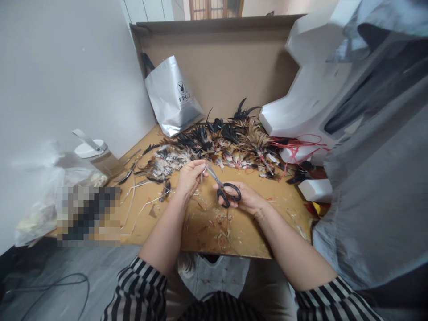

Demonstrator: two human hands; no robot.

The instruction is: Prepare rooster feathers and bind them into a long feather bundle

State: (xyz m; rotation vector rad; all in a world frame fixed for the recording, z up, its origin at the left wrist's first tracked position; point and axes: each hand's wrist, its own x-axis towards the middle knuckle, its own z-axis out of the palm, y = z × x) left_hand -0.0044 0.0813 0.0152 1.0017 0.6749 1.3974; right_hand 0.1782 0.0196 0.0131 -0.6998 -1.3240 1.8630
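My right hand (239, 198) holds black-handled scissors (230, 191), with fingers around the handles. Their metal blades point up and left and reach to the fingertips of my left hand (192, 177). The left fingers are pinched together on a thin white string (201, 175), whose end near the blades is too small to make out. Behind both hands lies a long heap of feathers (230, 142), brown, black and whitish, some bundles bound with red thread. Loose white string (133, 200) trails over the wooden table (247, 236) to the left of my left hand.
A silver bag (170, 98) leans against the cardboard wall (217, 67) at the back. A lidded cup (100, 156) and a plastic bag (43, 209) stand left. Red string (296, 147), white foam pieces (316, 190) and hanging grey cloth (377, 178) are right.
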